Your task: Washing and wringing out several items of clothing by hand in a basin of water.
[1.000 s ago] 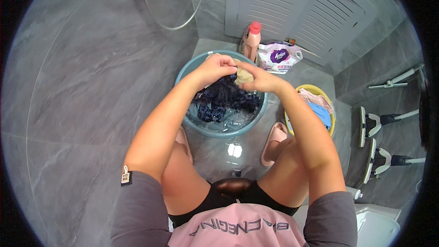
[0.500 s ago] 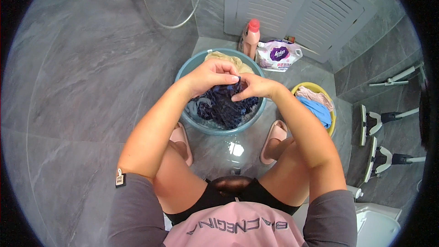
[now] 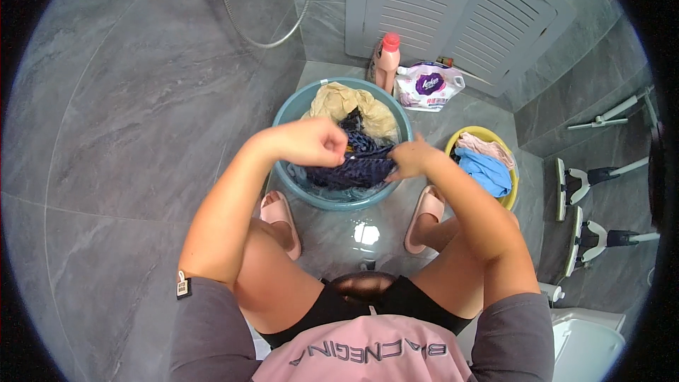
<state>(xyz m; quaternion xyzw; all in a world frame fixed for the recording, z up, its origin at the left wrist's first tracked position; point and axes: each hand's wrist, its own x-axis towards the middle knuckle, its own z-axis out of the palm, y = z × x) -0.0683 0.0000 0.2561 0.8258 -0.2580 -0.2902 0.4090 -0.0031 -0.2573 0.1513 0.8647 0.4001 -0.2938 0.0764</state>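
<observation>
A dark navy patterned garment [image 3: 357,170] is stretched between my hands over a round blue-grey basin [image 3: 353,205] of water on the floor. My left hand [image 3: 317,143] is closed on the garment's upper left part, with its fingers curled in. On the other side, my right hand [image 3: 412,158] grips the garment's right edge between thumb and fingers. Behind it, a wet beige cloth [image 3: 361,107] bulges up against the basin's far wall. More dark fabric lies bunched between the beige cloth and my hands.
Behind the basin stand a pink bottle [image 3: 386,65] with a red cap and a white-purple pouch [image 3: 430,87]. To the right, a yellow basin [image 3: 515,191] holds blue cloth [image 3: 484,172] and pink cloth [image 3: 484,147]. A shower hose [image 3: 233,20] hangs at the back left; pink slippers [image 3: 286,225] flank the basin.
My hands have moved apart and slightly toward me, spreading the garment sideways where it was bunched between them. More of the beige cloth shows.
</observation>
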